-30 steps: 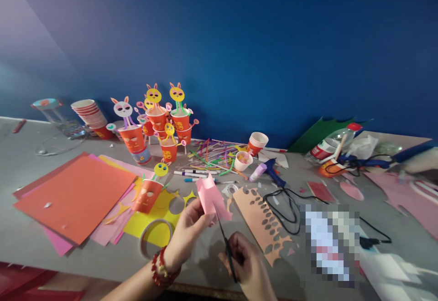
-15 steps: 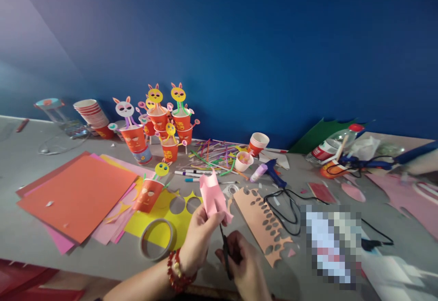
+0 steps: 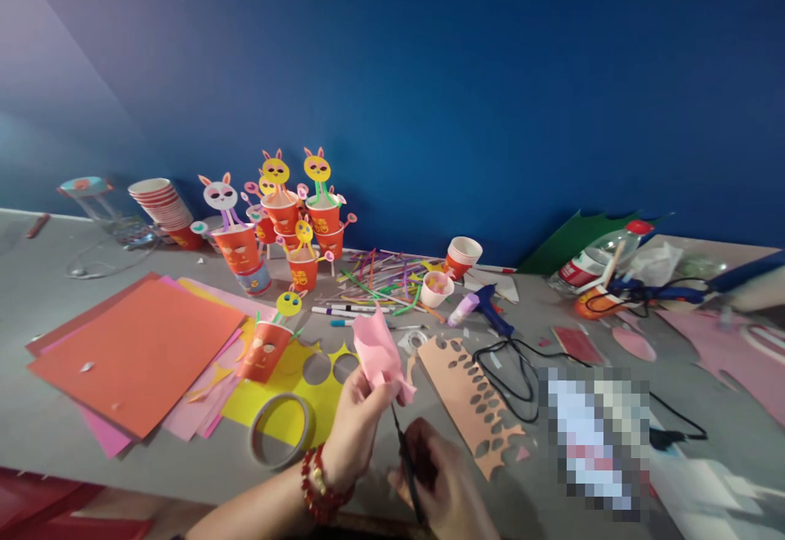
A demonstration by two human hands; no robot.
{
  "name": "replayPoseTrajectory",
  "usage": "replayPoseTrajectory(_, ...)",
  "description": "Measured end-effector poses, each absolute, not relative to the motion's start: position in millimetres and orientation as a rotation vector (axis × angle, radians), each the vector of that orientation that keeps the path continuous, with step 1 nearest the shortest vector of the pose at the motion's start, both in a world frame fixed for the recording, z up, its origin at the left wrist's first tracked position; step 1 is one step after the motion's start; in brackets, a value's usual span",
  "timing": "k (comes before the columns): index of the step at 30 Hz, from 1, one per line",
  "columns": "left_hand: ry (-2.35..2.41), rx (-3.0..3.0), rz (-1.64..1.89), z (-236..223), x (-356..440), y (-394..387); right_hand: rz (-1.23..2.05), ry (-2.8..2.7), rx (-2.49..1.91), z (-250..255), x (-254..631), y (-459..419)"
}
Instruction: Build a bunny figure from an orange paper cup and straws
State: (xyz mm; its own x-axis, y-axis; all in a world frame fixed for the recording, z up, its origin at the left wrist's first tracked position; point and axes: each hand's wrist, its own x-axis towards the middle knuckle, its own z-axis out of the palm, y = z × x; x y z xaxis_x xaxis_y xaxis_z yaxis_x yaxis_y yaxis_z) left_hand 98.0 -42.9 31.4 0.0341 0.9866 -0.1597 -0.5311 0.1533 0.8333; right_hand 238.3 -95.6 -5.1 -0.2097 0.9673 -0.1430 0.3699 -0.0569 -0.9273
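Observation:
My left hand [image 3: 359, 417], with a red bead bracelet [image 3: 319, 487] at the wrist, pinches a piece of pink paper [image 3: 377, 348] by its lower end. The paper is bent, with a ragged edge. In my right hand [image 3: 445, 483] is a pair of dark scissors [image 3: 405, 458], fingers wrapped round the handles. The blade tips point up to the lower edge of the paper, just under my left thumb. Whether they touch the paper I cannot tell. Left of my hands lies a roll of tape [image 3: 280, 429] on yellow paper [image 3: 245, 401]; peach card with cut holes [image 3: 466, 401] lies to the right.
Red cups with paper animal faces [image 3: 236, 245] stand at the back left. Coloured sheets [image 3: 141, 352] lie on the left. Pipe cleaners [image 3: 386, 278], a glue stick [image 3: 463, 309] and a blue glue gun [image 3: 492, 311] with a black cord lie behind my hands. A bottle [image 3: 594, 262] leans at right.
My right hand and the scissors have moved slightly down and right, away from the pink paper. The paper has turned a little in my left hand, its top shifting left.

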Motion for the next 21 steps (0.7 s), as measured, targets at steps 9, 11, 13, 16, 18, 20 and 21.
replayPoseTrajectory(9, 0.929, 0.772, 1.299, 38, 67, -28, 1.594, -1.385, -1.42, -1, 295, -106)
replayPoseTrajectory(11, 0.938, 0.828, 1.211, 39, 63, -27, 1.519, -1.276, -1.392, 6, 306, -101)
replayPoseTrajectory(13, 0.938, 0.88, 1.11, 40, 63, -29, 1.409, -1.313, -1.358, 14, 306, -93)
replayPoseTrajectory(16, 0.899, 0.93, 0.974, 39, 68, -33, 1.305, -1.205, -1.248, 22, 281, -76)
replayPoseTrajectory(18, 0.851, 0.957, 0.916, 37, 73, -36, 1.299, -1.117, -1.194, 26, 259, -66)
replayPoseTrajectory(20, 0.822, 1.0, 0.88, 35, 75, -38, 1.252, -1.071, -1.205, 28, 240, -59)
replayPoseTrajectory(21, 0.813, 1.022, 0.867, 35, 75, -39, 1.228, -1.056, -1.217, 30, 234, -56)
